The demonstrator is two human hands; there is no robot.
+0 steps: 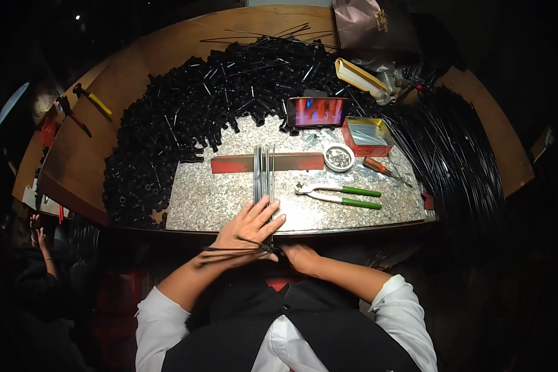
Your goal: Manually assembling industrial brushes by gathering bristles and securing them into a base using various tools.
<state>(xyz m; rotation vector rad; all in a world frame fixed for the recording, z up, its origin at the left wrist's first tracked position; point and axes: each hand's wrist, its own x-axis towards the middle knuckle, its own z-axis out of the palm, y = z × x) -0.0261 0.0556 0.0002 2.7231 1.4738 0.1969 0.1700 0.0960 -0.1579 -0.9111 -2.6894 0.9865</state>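
Rods (258, 183) lie across the bar (232, 163), left of the pincers (356, 191).

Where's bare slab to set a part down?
Best patch: stone slab left of the metal rods and left hand, bordered by red bar, black-parts pile and front edge. Narrower strip: between green-handled pincers and front edge. Crowded: far side, with the pile; right rear, with phone, dish, tin, screwdriver.
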